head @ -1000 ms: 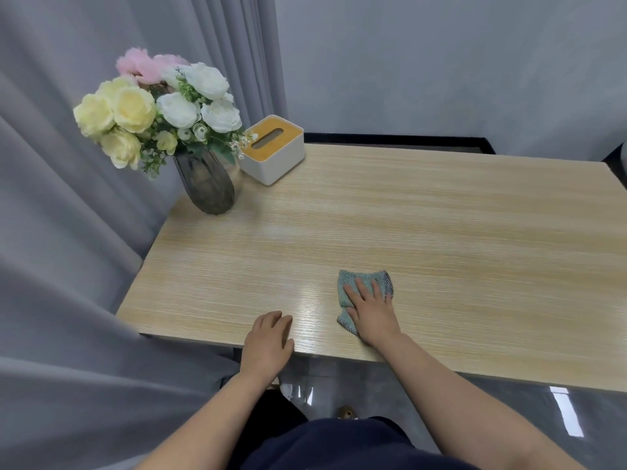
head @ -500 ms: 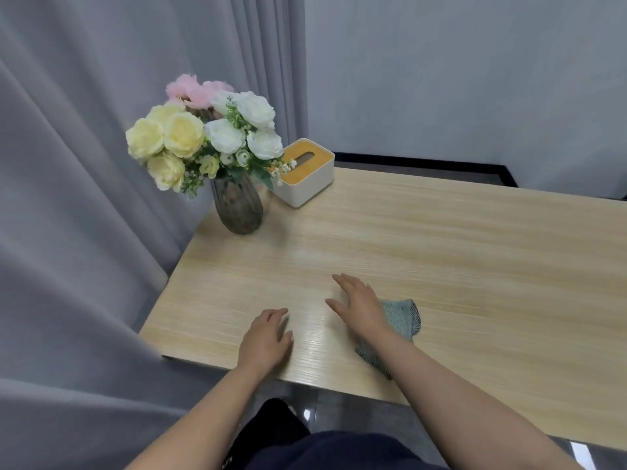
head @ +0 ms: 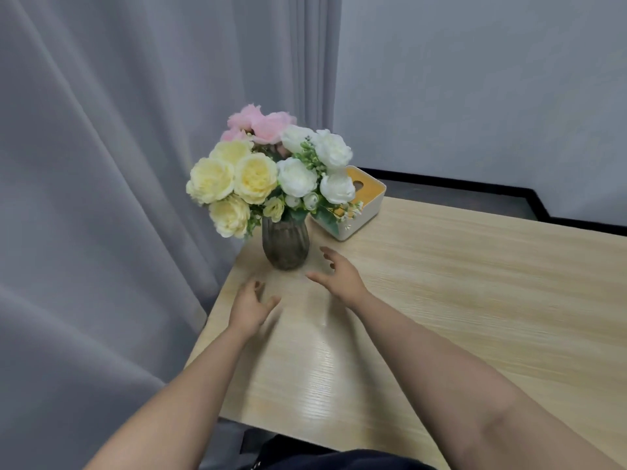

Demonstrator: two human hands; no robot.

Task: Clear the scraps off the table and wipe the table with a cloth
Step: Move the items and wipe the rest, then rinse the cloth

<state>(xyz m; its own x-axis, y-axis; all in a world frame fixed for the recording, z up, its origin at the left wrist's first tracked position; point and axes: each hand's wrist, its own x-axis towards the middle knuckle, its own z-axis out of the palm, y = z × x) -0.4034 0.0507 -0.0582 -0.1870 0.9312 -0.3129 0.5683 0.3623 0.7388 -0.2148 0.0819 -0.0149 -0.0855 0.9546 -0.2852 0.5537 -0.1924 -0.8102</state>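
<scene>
Now | left hand (head: 249, 308), right hand (head: 341, 276) spread, empty | near vase (head: 285, 245) on table (head: 475, 283)

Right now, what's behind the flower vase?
Behind the vase and its bouquet stands a white tissue box with an orange top, its near left part covered by blooms. Further left hangs the grey curtain.

Pale wood-grain table (head: 475, 300), glossy near its front edge.

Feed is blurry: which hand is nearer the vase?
The right hand; its fingers reach beside the vase, while the left hand hangs back.
</scene>
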